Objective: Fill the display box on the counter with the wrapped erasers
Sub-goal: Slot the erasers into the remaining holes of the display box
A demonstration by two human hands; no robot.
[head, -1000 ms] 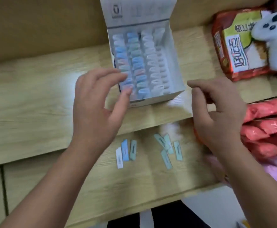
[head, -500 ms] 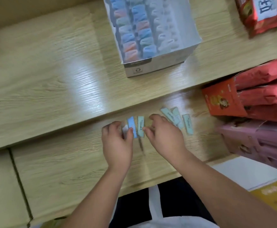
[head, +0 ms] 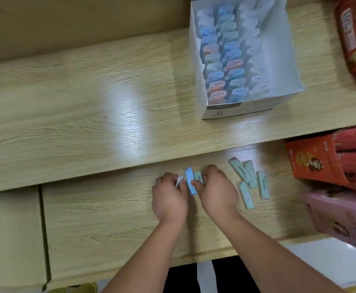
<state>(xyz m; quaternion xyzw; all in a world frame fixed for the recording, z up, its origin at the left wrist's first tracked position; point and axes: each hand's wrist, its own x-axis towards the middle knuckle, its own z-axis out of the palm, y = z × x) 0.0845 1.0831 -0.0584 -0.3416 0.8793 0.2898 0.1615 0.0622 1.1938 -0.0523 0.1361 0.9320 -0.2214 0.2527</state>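
1. The display box (head: 221,112) stands open on the far right part of the counter (head: 88,115), on its raised back board.
2. The boxed erasers (head: 225,60) stand on end in tight rows: blue, green and orange in the left and middle rows, whitish in the right row.
3. Along the box's right wall there is a bare strip.
4. On the lower front board, near the middle, the left hand (head: 168,195) and the right hand (head: 217,189) meet, fingers curled, around a bunch of three erasers (head: 190,183): a white one on the left, a blue one in the middle and a green one on the right.
5. The left hand's fingers close on the white side and the right thumb and fingers on the blue and green side. Both hands are clamped on the bunch, and blur hides the exact finger contact.
6. The blue eraser is tipped up on its edge between the hands.
7. Just right of the right hand, four loose pale-green erasers (head: 262,185) lie flat on the front board, some overlapping.
8. At the counter's right edge sit an orange carton (head: 312,159), a pink carton (head: 342,214) and, toward the far corner, a red snack pack (head: 350,45).
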